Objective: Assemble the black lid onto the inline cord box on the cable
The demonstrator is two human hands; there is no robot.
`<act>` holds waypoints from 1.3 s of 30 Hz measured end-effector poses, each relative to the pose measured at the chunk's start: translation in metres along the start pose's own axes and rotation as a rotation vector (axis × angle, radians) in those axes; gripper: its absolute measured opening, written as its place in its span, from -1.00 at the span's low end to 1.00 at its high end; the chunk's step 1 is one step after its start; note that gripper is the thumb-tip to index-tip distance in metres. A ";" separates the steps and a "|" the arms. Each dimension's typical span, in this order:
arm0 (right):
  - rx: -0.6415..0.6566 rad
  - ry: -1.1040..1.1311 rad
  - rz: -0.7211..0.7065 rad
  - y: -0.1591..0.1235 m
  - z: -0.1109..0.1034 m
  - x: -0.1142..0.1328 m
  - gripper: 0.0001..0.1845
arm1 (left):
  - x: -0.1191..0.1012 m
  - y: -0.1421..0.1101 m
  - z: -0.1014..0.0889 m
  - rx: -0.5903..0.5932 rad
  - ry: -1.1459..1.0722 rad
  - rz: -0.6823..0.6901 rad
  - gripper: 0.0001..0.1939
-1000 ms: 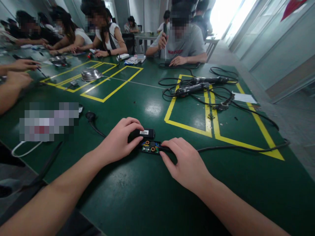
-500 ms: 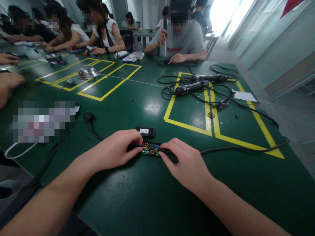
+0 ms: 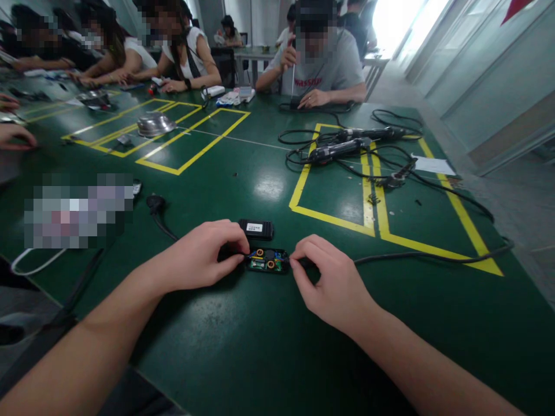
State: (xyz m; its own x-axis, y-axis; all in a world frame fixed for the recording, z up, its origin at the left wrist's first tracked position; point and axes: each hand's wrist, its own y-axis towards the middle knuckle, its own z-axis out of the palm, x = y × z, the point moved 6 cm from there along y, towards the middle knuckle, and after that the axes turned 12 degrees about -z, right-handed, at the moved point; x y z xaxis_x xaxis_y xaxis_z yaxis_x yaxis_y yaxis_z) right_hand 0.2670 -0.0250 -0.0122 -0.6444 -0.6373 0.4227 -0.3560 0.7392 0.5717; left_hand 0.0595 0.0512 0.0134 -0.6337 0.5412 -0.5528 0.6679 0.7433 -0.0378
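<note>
A small black plastic case [image 3: 266, 270] lies open on the table in front of me, with a green circuit board [image 3: 260, 263] inside it. Copper coils and coloured wires show on the board. At the case's left end, my left hand [image 3: 212, 251] pinches the black cable [image 3: 169, 231], which runs back to a plug [image 3: 155, 203]. My right hand [image 3: 329, 271] pinches the cable [image 3: 390, 257] leaving the right end; the fingers partly hide it. Just behind the case sits its black cover [image 3: 256, 229], bearing a white label.
Two electric screwdrivers [image 3: 338, 151] with tangled cords lie at the back right among yellow tape lines. A metal bowl-shaped part [image 3: 155, 124] stands further left. A blurred item [image 3: 78, 211] is at the left edge. Across the table, a person [image 3: 312, 75] holds a tool.
My right fingers have drawn back slightly to the right, from over the case's edge to the cable beside it. My left fingers have shifted a little left, uncovering more of the case.
</note>
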 end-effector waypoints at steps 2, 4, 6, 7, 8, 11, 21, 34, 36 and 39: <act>0.011 -0.027 -0.014 0.000 0.001 -0.001 -0.81 | -0.001 0.000 -0.002 -0.014 0.017 0.033 -0.88; 0.028 -0.047 -0.015 -0.001 0.001 -0.001 -0.81 | -0.002 0.000 -0.004 -0.038 0.025 0.051 -0.87; 0.040 -0.057 -0.006 -0.001 0.002 -0.002 -0.83 | -0.001 0.001 -0.005 -0.081 0.029 0.047 -0.84; 0.045 -0.063 -0.003 -0.001 0.002 -0.001 -0.84 | 0.000 0.001 -0.005 -0.107 0.032 0.037 -0.82; 0.053 -0.067 -0.001 -0.001 0.003 -0.001 -0.85 | 0.003 0.003 -0.004 -0.133 0.034 0.023 -0.78; 0.080 -0.062 0.004 0.000 0.004 0.001 -0.87 | 0.014 0.009 0.000 -0.165 0.053 -0.043 -0.63; 0.026 -0.047 0.054 -0.003 0.001 0.000 -0.71 | 0.005 0.004 -0.008 -0.200 -0.025 0.002 -0.65; 0.128 -0.029 0.065 -0.002 0.006 -0.001 -0.74 | -0.006 0.001 0.005 0.015 -0.107 0.069 -0.66; 0.129 -0.032 0.071 -0.002 0.006 -0.002 -0.72 | -0.006 0.001 0.006 0.016 -0.104 0.061 -0.66; 0.126 -0.037 0.070 -0.003 0.005 -0.002 -0.72 | -0.007 0.002 0.007 0.014 -0.093 0.053 -0.65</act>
State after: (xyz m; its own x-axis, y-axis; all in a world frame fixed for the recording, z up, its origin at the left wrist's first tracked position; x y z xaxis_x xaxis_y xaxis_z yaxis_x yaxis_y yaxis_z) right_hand 0.2656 -0.0245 -0.0181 -0.6943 -0.5765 0.4308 -0.3901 0.8045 0.4479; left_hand 0.0680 0.0462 0.0110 -0.5588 0.5403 -0.6291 0.7052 0.7088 -0.0176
